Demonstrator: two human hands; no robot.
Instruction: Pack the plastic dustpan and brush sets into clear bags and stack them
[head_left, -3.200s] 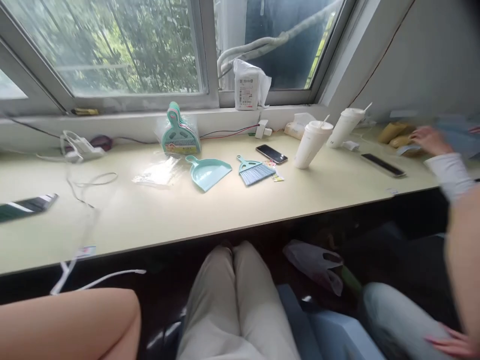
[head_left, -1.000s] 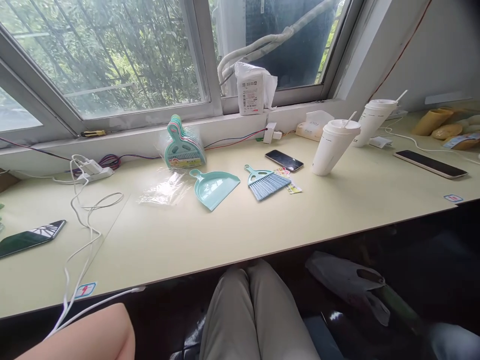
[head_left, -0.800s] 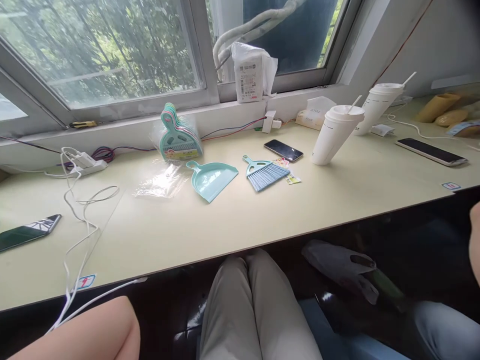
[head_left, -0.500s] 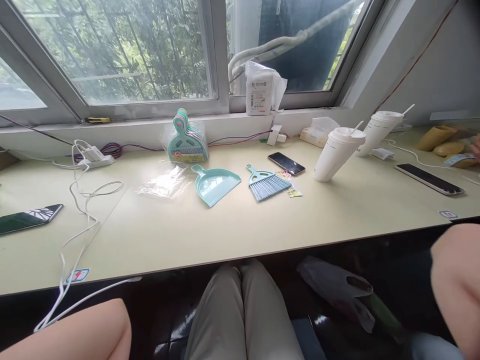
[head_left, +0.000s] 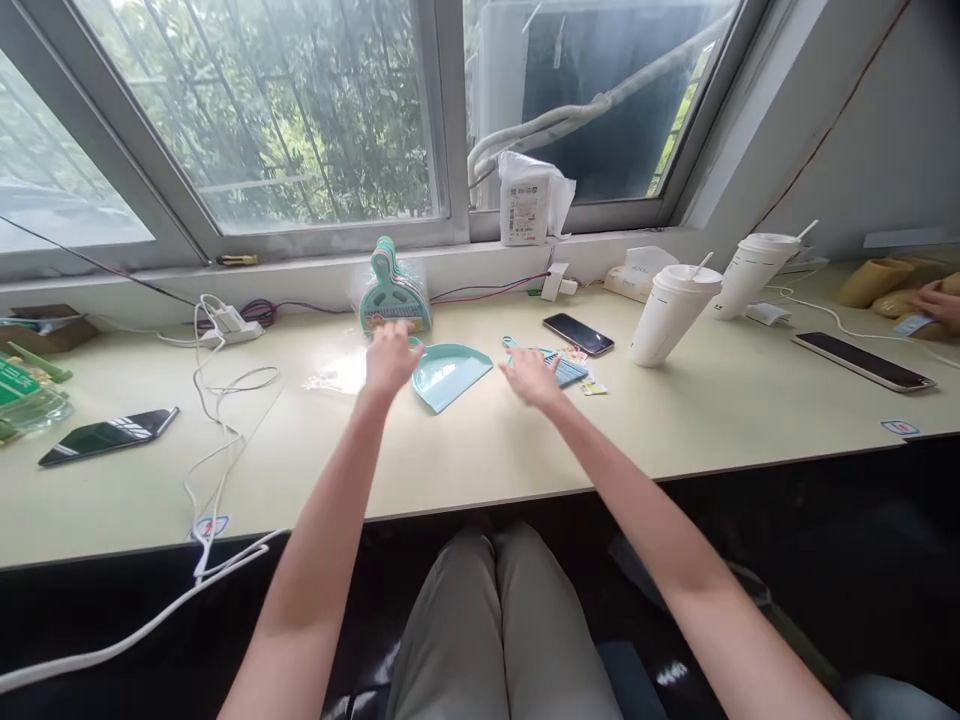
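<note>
A light teal dustpan [head_left: 450, 376] lies flat on the table. Over its handle end is my left hand [head_left: 391, 357], fingers apart, with nothing seen in it. My right hand [head_left: 531, 376] is over the small teal brush [head_left: 572, 372], fingers spread, covering part of its head; whether it touches the brush is unclear. Clear plastic wrap [head_left: 335, 372] lies left of the dustpan. Behind my left hand, a stack of packaged brush sets [head_left: 396, 296] stands against the window ledge. Small printed cards [head_left: 592, 386] lie beside and under the brush.
Beyond the brush is a dark phone [head_left: 578, 334], with two white cups [head_left: 671, 318] to its right. White cables [head_left: 225, 425] and another phone [head_left: 112, 436] are at left. Another person's hand [head_left: 939, 302] shows at far right.
Both my hands have come into view and reached forward over the dustpan and brush. The view has shifted slightly, so more of the table's left side shows.
</note>
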